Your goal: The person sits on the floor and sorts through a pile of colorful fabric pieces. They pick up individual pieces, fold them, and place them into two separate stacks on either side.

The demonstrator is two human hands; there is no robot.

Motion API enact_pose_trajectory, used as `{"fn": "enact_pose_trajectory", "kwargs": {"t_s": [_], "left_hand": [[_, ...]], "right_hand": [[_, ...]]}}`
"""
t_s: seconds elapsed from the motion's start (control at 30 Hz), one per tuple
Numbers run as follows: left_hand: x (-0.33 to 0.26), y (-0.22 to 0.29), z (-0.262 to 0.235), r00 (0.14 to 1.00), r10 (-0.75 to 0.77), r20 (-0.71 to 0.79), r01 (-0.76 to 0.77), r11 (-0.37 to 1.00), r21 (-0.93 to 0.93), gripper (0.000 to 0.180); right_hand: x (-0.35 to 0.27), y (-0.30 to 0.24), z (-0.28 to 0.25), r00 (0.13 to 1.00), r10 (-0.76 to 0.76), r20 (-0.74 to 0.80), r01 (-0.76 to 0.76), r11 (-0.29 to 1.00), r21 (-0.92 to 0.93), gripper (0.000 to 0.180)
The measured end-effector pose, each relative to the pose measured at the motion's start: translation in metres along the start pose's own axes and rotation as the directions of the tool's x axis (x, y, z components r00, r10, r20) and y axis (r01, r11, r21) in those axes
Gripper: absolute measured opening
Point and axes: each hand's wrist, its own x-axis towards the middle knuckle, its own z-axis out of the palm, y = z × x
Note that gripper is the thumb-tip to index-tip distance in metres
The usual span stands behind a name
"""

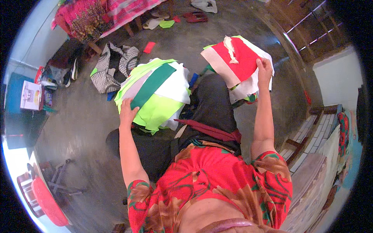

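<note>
Cloth pile (pixel 171 101), centre-left of frame: loose lime and white pieces, dark green strip (pixel 155 84) on top. Left hand (pixel 127 112) lies on its lower-left edge, fingers loosely spread.
Red cloth (pixel 245 58), upper right, tops a second stack, white scrap (pixel 230 49) on it. Right hand (pixel 265 70) is at its right edge; fingers too small to tell whether they pinch.
Handling, judged: light, soft, not fragile; layers likely slide. Best hold: one free corner, pinched.
</note>
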Motion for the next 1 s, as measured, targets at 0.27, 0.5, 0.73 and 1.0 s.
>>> {"fn": "enact_pose_trajectory", "kwargs": {"t_s": [0.27, 0.5, 0.73, 1.0], "left_hand": [[-0.015, 0.034, -0.037, 0.971, -0.238, -0.022, 0.138, 0.632, -0.763, 0.045], [-0.025, 0.029, -0.033, 0.879, -0.324, 0.349, 0.412, 0.151, -0.899, 0.055], [-0.019, 0.019, -0.005, 0.768, -0.407, 0.495, 0.592, 0.158, -0.790, 0.062], [-0.006, 0.008, 0.038, 0.874, -0.462, 0.154, 0.414, 0.538, -0.734, 0.035]], "right_hand": [[-0.002, -0.106, 0.093, 0.928, -0.162, 0.335, -0.014, 0.884, 0.467, 0.005], [-0.134, -0.146, 0.222, 0.534, -0.380, 0.755, 0.261, 0.924, 0.281, 0.014], [-0.224, -0.130, 0.214, -0.086, -0.369, 0.926, 0.288, 0.880, 0.377, 0.026], [-0.144, -0.033, 0.186, 0.372, -0.030, 0.928, 0.093, 0.996, -0.005, 0.018]]}}
